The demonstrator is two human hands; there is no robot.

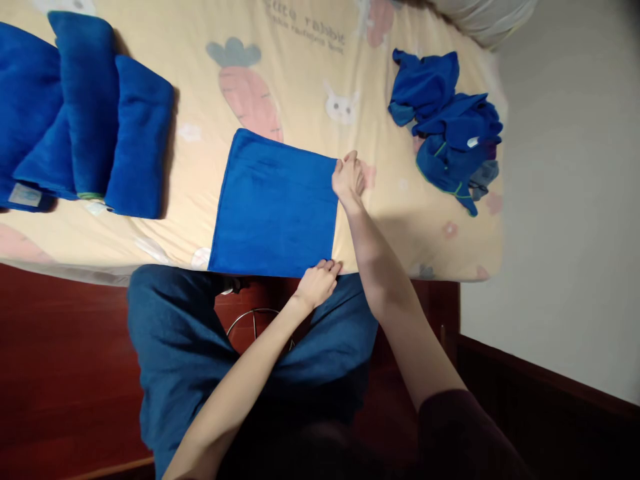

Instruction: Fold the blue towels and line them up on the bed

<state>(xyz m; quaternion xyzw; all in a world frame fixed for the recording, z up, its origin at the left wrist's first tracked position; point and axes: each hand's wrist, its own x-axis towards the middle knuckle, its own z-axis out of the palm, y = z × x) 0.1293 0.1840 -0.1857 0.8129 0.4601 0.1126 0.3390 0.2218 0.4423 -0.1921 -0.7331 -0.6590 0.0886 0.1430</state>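
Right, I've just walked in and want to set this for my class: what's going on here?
A seated person has both hands at a square blue cloth laid flat on a patterned sheet. The left hand is at its near right corner, the right hand at its far right corner. Folded blue cloths lie to the left; a crumpled blue pile lies to the right.

Carrot-print bed (310,83), flat blue cloth (277,203), folded blue bundles (90,100), crumpled blue heap (453,120)
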